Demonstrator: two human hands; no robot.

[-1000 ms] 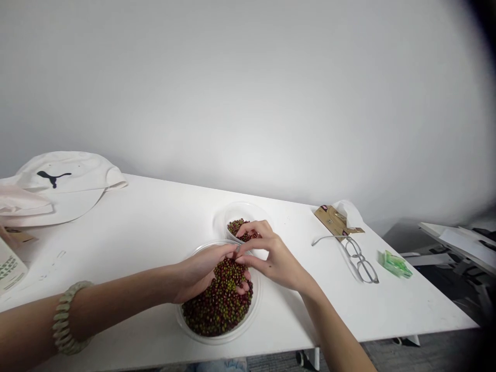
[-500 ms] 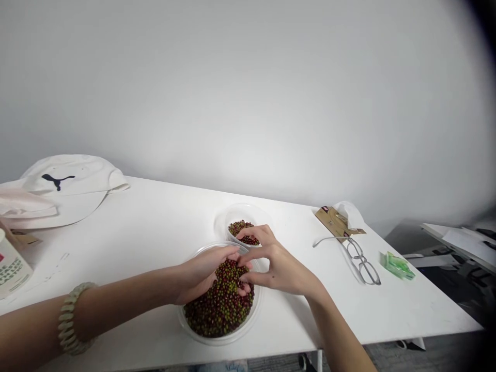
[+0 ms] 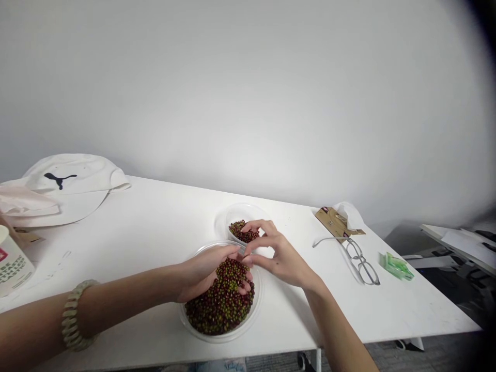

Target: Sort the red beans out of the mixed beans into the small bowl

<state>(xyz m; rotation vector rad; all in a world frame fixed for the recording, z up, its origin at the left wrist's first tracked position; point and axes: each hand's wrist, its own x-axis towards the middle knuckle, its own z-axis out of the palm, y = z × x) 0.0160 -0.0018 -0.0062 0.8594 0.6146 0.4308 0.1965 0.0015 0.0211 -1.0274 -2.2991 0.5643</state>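
1. The left hand (image 3: 203,274) is loosely cupped and unclenched in the larger bowl (image 3: 258,305), its fingers spread among the red and green beans (image 3: 219,312), some of which lie against the palm.
2. The right hand (image 3: 281,258) is poised just beside it, over the far right part of that bowl, with thumb and index fingertips brought together; they are too small in view for me to tell whether a bean is pinched there.
3. The larger bowl, clear and round, stands near the front edge of the white desk (image 3: 163,217), and its beans fill much of it.
4. Just behind it is a smaller clear bowl (image 3: 250,211) with a lesser heap of similar beans (image 3: 237,227), partly hidden by the right hand's fingers.
5. A pale coiled band (image 3: 73,318) circles the left wrist.
6. To the right on the desk lie a pair of glasses (image 3: 361,260), a green packet (image 3: 397,266) and, near the wall, a brown pack (image 3: 333,222) with white tissue (image 3: 349,214).
7. At the far left are a white cap (image 3: 77,178), a pale pink cloth (image 3: 27,201) over part of its brim, and a printed paper cup (image 3: 13,266) standing upright.
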